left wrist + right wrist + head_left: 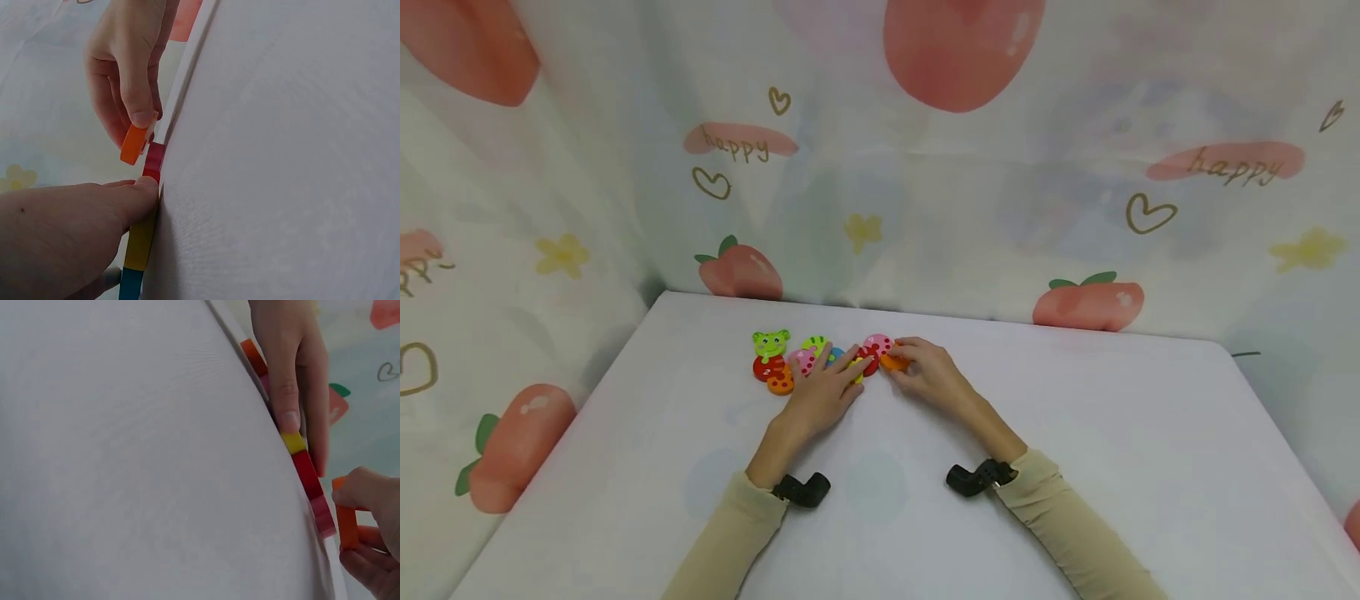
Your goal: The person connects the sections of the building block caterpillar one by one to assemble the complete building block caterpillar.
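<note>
A row of flat, round-edged, coloured puzzle pieces lies on the white table. It starts with a green animal-face piece, then a red piece marked 2 and an orange dotted piece. My left hand rests over the middle of the row with fingers extended, partly hiding several pieces; its thumb touches a yellow piece. At the row's right end is a pink dotted piece, beside a red one. Between thumb and fingers my right hand pinches an orange piece, tilted and slightly raised beside that pink end.
The white tabletop extends around both arms. A printed cloth with fruit, hearts and lettering hangs behind the table's far edge and along the left side. Each wrist wears a black camera mount.
</note>
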The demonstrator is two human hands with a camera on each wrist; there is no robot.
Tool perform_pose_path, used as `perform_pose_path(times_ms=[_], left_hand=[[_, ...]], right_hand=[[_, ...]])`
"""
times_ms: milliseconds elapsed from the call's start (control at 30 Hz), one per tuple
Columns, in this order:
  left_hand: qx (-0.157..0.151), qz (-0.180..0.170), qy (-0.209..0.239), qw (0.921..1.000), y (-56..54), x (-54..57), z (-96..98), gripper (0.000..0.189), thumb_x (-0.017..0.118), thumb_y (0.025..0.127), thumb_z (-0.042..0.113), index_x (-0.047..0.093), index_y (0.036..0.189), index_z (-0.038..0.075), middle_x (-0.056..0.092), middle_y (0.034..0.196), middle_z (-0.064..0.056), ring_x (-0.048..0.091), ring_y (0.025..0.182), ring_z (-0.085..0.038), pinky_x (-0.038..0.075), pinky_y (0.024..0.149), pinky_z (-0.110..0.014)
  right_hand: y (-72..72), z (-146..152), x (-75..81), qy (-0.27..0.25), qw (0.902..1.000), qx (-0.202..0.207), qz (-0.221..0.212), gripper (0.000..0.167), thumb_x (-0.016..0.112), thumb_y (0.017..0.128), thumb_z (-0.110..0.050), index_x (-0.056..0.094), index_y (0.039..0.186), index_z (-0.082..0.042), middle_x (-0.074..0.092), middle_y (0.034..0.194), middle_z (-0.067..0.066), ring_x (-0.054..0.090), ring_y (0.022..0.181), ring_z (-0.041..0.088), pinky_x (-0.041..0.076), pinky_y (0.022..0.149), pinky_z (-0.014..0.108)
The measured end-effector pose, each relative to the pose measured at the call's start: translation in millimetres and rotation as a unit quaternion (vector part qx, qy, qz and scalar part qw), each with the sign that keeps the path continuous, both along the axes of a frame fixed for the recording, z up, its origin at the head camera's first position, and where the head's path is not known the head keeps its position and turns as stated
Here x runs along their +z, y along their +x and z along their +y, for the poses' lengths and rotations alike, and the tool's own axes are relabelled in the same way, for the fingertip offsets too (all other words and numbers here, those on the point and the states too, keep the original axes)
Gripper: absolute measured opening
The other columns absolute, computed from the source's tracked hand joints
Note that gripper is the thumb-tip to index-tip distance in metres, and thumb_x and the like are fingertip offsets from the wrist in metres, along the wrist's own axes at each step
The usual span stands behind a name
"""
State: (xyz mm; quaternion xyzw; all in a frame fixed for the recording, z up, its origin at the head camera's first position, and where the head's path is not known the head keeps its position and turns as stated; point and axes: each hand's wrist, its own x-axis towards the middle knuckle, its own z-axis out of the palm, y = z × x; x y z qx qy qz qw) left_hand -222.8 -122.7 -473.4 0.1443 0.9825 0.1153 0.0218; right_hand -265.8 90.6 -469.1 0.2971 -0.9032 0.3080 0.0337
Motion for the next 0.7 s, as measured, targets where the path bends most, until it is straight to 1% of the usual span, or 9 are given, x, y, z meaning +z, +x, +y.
perform_pose_path(times_ms=[167, 367, 567, 700], left_hand=[[0.003, 0.0, -0.002, 1.0, 0.0, 1.8, 0.8, 0.051, 0.05, 0.099, 0.041, 0.038, 0.148, 0.037, 0.026, 0.161, 0.008, 0.015, 0.151, -0.036, 0.003, 0.109, -0.079], [0.001, 0.003, 0.006, 1.0, 0.8, 1.7, 0.2, 0.05, 0.051, 0.099, 0.04, 0.04, 0.147, 0.036, 0.028, 0.161, 0.007, 0.015, 0.151, -0.037, 0.004, 0.107, -0.08], [0.0, 0.003, 0.003, 1.0, 1.6, -0.7, 0.9, 0.05, 0.05, 0.099, 0.04, 0.039, 0.148, 0.036, 0.028, 0.161, 0.006, 0.015, 0.151, -0.037, 0.003, 0.107, -0.08], [-0.002, 0.005, 0.001, 1.0, 0.8, -1.6, 1.8, 0.05, 0.05, 0.099, 0.04, 0.04, 0.148, 0.035, 0.028, 0.161, 0.006, 0.016, 0.151, -0.038, 0.004, 0.107, -0.08]], right_hand=[[1.1, -3.4, 1.7, 0.015, 0.9996, -0.02, -0.012, 0.035, 0.07, 0.088, -0.015, 0.067, 0.121, -0.003, 0.059, 0.134, 0.018, 0.057, 0.124, 0.034, 0.046, 0.106, 0.048], [0.8, -4.4, 0.9, 0.006, 0.9994, -0.025, -0.022, 0.029, 0.072, 0.087, -0.011, 0.066, 0.113, -0.002, 0.061, 0.133, 0.017, 0.061, 0.114, 0.029, 0.05, 0.102, 0.043], [2.5, -4.6, 1.5, 0.032, 0.9988, -0.027, -0.025, 0.022, 0.072, 0.087, -0.013, 0.07, 0.107, -0.003, 0.06, 0.135, 0.018, 0.059, 0.122, 0.033, 0.048, 0.103, 0.046], [3.4, -3.9, 2.7, 0.038, 0.9988, -0.024, -0.021, 0.02, 0.073, 0.087, -0.014, 0.072, 0.104, -0.004, 0.061, 0.133, 0.019, 0.059, 0.123, 0.035, 0.049, 0.102, 0.046]])
